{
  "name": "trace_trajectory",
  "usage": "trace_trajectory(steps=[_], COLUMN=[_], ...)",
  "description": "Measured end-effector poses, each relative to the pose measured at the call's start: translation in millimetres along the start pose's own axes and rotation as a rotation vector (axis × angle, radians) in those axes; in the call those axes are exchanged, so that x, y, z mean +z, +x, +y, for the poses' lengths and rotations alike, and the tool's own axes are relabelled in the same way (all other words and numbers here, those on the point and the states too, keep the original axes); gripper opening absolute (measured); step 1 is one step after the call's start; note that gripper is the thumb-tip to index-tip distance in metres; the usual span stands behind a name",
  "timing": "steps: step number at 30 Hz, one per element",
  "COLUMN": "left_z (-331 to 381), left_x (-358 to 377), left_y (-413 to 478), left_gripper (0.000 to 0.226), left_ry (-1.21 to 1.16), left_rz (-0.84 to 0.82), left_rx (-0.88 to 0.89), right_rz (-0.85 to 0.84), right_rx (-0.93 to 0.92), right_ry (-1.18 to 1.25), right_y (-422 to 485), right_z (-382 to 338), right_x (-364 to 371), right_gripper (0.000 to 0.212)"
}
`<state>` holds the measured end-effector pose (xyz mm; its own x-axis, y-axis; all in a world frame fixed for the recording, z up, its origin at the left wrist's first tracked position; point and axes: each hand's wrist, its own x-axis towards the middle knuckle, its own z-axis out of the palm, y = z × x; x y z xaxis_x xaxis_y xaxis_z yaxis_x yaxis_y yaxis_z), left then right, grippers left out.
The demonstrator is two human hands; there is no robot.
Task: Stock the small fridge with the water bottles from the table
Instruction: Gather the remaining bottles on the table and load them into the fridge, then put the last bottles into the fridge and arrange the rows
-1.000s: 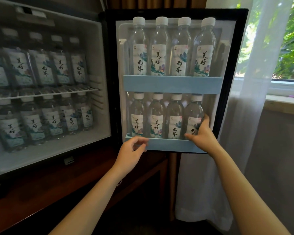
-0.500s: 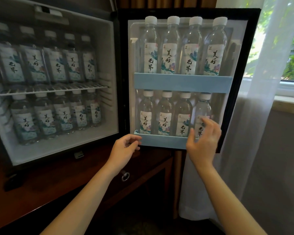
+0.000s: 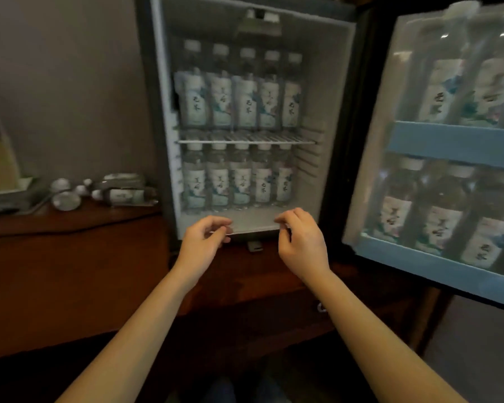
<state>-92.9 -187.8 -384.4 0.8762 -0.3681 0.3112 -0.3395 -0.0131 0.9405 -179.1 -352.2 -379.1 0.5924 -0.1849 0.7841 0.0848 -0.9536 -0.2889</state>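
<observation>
Hovering empty, loosely curled left hand (image 3: 205,242) and right hand (image 3: 301,242) face two rows of five bottles (image 3: 246,103).

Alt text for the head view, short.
The left hand and right hand hover empty, fingers loosely curled, before the open fridge, its shelves and door racks lined with water bottles. More bottles lie on the table at left.

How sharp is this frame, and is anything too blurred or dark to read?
Head view: motion blur smears everything, worst on the door bottles at right; labels on the shelf bottles are unreadable; light is dim, the wooden table nearly black low down; left hand and right hand show fairly clearly.
</observation>
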Motion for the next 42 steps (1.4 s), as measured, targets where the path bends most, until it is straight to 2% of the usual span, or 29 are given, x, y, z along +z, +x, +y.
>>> trace_trajectory(steps=[7, 14, 18, 22, 26, 31, 35, 38, 42], left_z=[-40, -71, -94, -115, -120, -115, -122, -126, -130], left_x=[-127, -214, -238, -249, -258, -265, -263, -265, -267], left_y=[-7, 13, 58, 98, 110, 111, 109, 111, 112], left_gripper=[0.024, 0.024, 0.017, 0.016, 0.016, 0.018, 0.018, 0.021, 0.019], left_ry=[0.072, 0.099, 0.050, 0.044, 0.077, 0.186, 0.324, 0.346, 0.311], left_rz=[0.280, 0.468, 0.543, 0.573, 0.574, 0.605, 0.553, 0.569, 0.585], left_rx=[-0.099, -0.225, -0.309, -0.313, -0.240, -0.083, -0.060, -0.051, -0.079], right_rz=[-0.302, -0.454, -0.582, -0.696, -0.656, -0.610, -0.698, -0.731, -0.798], right_rx=[-0.106, -0.159, -0.064, 0.035, 0.120, 0.151, 0.170, 0.102, 0.096], right_ry=[0.230, 0.329, 0.189, -0.004, -0.105, -0.197, -0.256, -0.341, -0.314], right_y=[21, 48, 82, 120, 144, 171, 194, 197, 195], right_z=[-96, -170, -188, -195, -193, -184, -170, -169, -169], right_x=[112, 207, 267, 317, 358, 394, 408, 410, 410], right_gripper=[0.020, 0.025, 0.036, 0.050, 0.066, 0.098, 0.093, 0.084, 0.093])
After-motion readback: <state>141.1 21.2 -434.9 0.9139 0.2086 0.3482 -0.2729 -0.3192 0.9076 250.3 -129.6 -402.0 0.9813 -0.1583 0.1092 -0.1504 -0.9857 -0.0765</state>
